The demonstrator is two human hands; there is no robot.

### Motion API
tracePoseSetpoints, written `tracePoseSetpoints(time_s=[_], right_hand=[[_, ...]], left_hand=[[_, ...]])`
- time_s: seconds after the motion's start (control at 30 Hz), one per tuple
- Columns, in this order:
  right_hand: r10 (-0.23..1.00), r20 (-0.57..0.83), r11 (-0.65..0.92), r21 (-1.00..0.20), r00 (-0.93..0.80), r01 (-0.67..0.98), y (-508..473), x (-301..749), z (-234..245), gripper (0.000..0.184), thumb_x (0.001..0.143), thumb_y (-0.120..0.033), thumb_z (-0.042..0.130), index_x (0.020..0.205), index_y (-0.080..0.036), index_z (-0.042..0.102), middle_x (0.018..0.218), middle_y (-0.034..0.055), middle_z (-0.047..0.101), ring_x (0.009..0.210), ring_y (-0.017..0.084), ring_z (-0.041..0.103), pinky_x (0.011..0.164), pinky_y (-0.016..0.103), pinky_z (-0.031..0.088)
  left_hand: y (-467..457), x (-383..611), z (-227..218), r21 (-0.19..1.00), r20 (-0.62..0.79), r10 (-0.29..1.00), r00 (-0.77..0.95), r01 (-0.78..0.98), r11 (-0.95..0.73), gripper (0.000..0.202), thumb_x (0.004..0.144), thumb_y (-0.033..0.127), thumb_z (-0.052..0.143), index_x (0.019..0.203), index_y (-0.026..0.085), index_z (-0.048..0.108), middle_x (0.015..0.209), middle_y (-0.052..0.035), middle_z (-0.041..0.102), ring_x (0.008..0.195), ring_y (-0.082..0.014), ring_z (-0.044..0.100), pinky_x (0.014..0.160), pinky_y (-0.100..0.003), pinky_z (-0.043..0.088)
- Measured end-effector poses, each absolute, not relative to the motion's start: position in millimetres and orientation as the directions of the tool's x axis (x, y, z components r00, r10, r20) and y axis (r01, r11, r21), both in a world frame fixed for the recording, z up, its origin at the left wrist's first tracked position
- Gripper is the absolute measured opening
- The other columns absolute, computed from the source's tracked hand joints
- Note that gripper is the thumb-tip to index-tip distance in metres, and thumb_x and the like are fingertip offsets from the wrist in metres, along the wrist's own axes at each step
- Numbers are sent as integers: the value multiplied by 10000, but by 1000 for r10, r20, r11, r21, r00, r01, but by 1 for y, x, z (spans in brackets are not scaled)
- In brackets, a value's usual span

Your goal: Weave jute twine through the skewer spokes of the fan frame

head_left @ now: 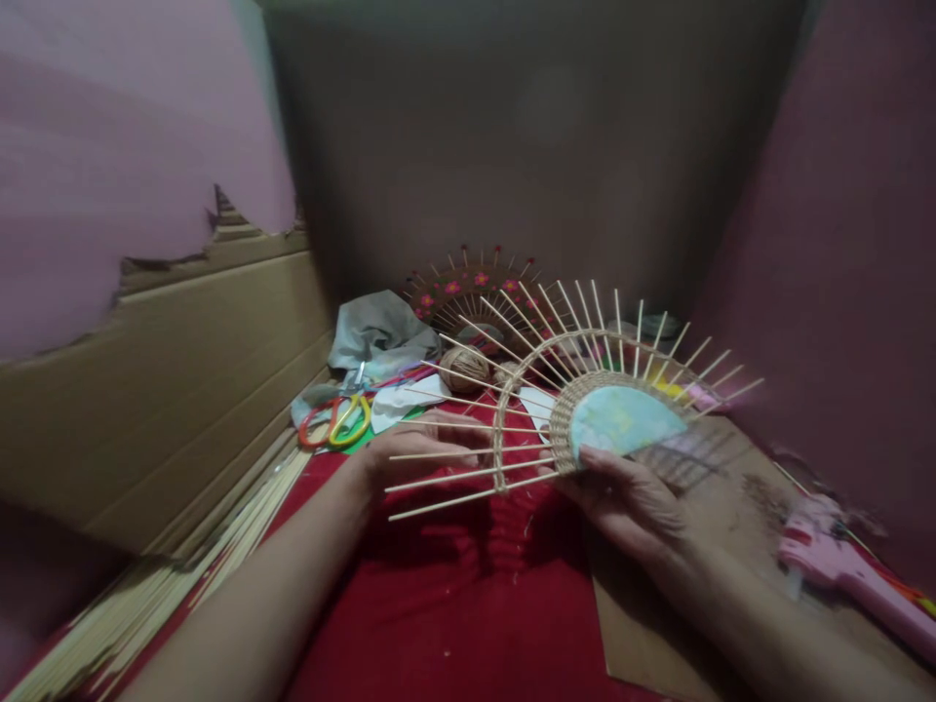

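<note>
A half-round fan of thin wooden sticks (592,317) is held up in front of me. Its blue-green half-disc centre (621,419) has a woven twine border, and a second twine band (504,414) arcs further out across the sticks. My right hand (629,497) grips the base, thumb on the front of the half-disc and fingers behind. At the fan's left side, my left hand (431,444) is behind the lower sticks, its bent fingers closed at the outer band. The sticks partly cover those fingers.
Scissors (351,419), a twine ball (464,369) and grey cloth (384,327) lie at the back left. Behind stands a flowered fan (479,278). Loose sticks (168,585) line the left edge. A pink glue gun (840,556) rests on cardboard (643,624) at right, over red cloth (446,624).
</note>
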State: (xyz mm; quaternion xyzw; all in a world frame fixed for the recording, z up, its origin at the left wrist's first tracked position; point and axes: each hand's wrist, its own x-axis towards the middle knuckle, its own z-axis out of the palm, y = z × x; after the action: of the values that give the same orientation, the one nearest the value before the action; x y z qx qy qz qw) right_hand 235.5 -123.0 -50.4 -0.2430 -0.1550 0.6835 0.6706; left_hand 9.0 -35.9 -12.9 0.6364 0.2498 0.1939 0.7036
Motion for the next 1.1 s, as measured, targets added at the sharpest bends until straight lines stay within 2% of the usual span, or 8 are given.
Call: tracePoseSetpoints(time_s=[0.1,0.17,0.3,0.5,0.6,0.73,0.9,1.1], right_hand=[[991,-127,-35,-524,38,-851,-122,236,-49,404,559,21,658,914,-170,626,757,22,685,677,160,631,670,301,544],[991,-127,-23,-525,51,-851,-120,237,-47,381,554,22,662,884,-165,629,744,24,684,677,159,633,653,283,547],[993,-94,13,-545,77,-838,-116,238,-41,343,532,28,672,813,-164,627,726,22,681,675,157,629,634,275,549],[992,-92,21,-548,85,-836,-108,235,-40,239,554,25,663,711,-148,612,696,19,670,635,131,606,675,279,544],[991,-98,20,-549,89,-836,-101,233,-43,189,581,23,653,672,-137,609,663,16,655,626,120,596,672,262,540],[994,-70,32,-558,86,-829,-87,230,-47,172,597,22,640,655,-137,611,651,9,640,639,123,590,684,277,541],[991,-79,39,-604,109,-796,-74,227,-48,157,580,9,654,644,-126,607,695,39,657,650,154,598,680,338,550],[983,-84,77,-616,163,-784,-70,226,-46,150,573,7,651,655,-112,614,697,58,670,680,178,622,663,321,553]], left_hand=[[-38,12,-13,990,-137,589,796,100,95,131,733,194,629,813,109,687,741,-68,669,650,-116,590,652,-228,445],[-36,12,-13,993,-113,618,778,106,48,151,744,228,625,766,92,688,679,-64,649,604,-103,566,608,-213,426],[-28,5,-15,996,-69,675,735,91,3,178,714,250,658,798,97,693,640,-51,632,556,-100,535,532,-215,395],[-17,-15,-9,987,-135,695,706,160,29,266,703,301,656,881,108,697,667,-58,633,560,-95,518,487,-200,375],[-10,-32,-7,985,-123,704,700,171,2,304,686,330,662,891,107,697,636,-49,614,529,-82,485,460,-190,348],[2,-51,-11,979,-98,753,651,199,-44,272,674,308,672,837,91,697,608,-40,596,532,-79,480,501,-196,368],[9,-51,-16,951,-40,839,543,279,-136,196,668,280,676,707,88,673,539,-11,557,478,-63,449,458,-189,334],[10,-38,-19,933,9,905,425,323,-160,275,648,289,687,839,97,643,569,1,574,378,-41,408,367,-178,276]])
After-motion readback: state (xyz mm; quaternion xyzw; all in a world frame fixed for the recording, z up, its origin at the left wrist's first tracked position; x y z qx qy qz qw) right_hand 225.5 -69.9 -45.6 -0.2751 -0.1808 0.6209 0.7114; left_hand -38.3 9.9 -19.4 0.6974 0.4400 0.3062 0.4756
